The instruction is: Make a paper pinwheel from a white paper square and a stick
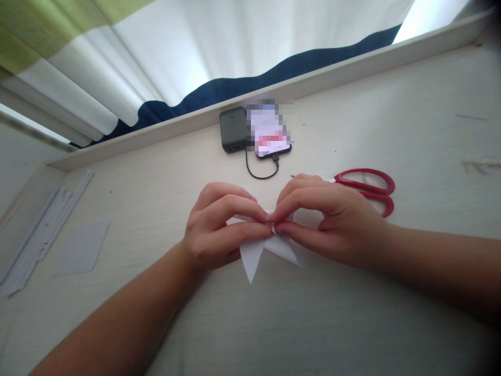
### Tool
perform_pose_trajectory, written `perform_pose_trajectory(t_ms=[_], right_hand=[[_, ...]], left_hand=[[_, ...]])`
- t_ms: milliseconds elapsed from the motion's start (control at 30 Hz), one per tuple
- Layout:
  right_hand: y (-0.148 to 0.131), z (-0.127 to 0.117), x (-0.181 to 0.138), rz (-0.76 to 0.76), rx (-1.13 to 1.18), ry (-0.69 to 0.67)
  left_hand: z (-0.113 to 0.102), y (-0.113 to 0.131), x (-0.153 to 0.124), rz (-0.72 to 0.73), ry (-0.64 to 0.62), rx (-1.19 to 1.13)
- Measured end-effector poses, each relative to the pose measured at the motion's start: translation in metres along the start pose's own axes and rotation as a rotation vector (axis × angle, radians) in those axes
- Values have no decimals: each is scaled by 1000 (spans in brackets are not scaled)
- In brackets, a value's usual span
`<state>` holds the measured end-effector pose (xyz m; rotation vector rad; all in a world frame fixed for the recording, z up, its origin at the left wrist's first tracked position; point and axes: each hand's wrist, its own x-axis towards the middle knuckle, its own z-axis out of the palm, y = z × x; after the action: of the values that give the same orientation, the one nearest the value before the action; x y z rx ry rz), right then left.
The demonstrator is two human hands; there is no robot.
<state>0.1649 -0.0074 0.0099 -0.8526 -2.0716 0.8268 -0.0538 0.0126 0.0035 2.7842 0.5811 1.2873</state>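
Observation:
A folded white paper piece [252, 257] with pointed flaps hangs between my two hands, above the pale table. My left hand [219, 224] pinches it from the left between thumb and fingers. From the right, my right hand [321, 209] pinches the same paper, its fingertips meeting those of the left near the paper's middle. The flaps point down towards me; part of the paper is hidden behind the fingers. Just behind my right hand lies a pair of scissors [385, 186] with red handles, its blades mostly covered by that hand.
A dark power bank [233, 130] lies beside a phone [270, 128], joined by a short black cable [254, 176]. To the left are a square white paper [82, 248] and a stack of paper strips [43, 235]. A raised ledge [176, 129] and a curtain [164, 47] border the table's far side.

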Motion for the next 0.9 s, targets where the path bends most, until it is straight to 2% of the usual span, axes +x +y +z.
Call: perform_pose_trajectory(t_ms=[233, 400, 667, 800, 900], right_hand=[[-3, 1, -1, 33, -24, 13], [-3, 2, -1, 78, -44, -15], [-6, 0, -3, 130, -75, 21], [-7, -7, -2, 60, -61, 163], [-13, -24, 2, 40, -215, 304]], left_hand=[[0, 4, 7, -55, -60, -94], [2, 4, 9, -68, -49, -161], [0, 0, 5, 16, -80, -123], [-1, -1, 5, 48, -85, -102], [-1, -1, 5, 59, -64, -99]])
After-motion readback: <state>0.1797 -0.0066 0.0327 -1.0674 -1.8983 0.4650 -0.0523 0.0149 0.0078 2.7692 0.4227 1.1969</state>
